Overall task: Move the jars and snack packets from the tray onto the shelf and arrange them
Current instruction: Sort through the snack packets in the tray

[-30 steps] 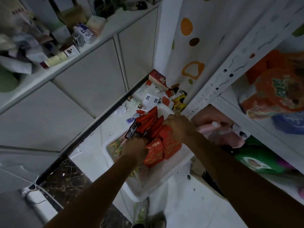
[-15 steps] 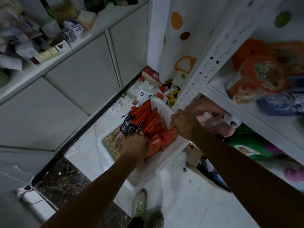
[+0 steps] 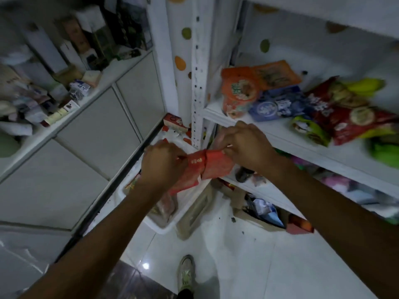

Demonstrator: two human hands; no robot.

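Note:
Both hands hold a bunch of red snack packets (image 3: pixel 203 167) in the air above the white tray (image 3: pixel 166 228) on the floor. My left hand (image 3: pixel 162 167) grips the bunch's left side and my right hand (image 3: pixel 246 145) pinches its right end, just in front of the white shelf's edge (image 3: pixel 280 137). A few pale and green packets (image 3: pixel 164 206) still lie in the tray. On the shelf board sit an orange cup-shaped pack (image 3: pixel 239 93), a blue packet (image 3: pixel 278 104), a red bag (image 3: pixel 349 113) and green packets (image 3: pixel 311 130).
The shelf's perforated white post (image 3: pixel 196 83) stands just left of my hands. Lower shelves hold more goods (image 3: pixel 336 182). A counter with white cabinet doors (image 3: pixel 95 130) and cluttered boxes runs along the left. Small boxes (image 3: pixel 174 123) lie in the floor corner. My shoe (image 3: pixel 186 272) is below.
Both hands have lifted the red packets out of the tray and up toward the shelf edge. The view has tilted upward, showing more of the shelf.

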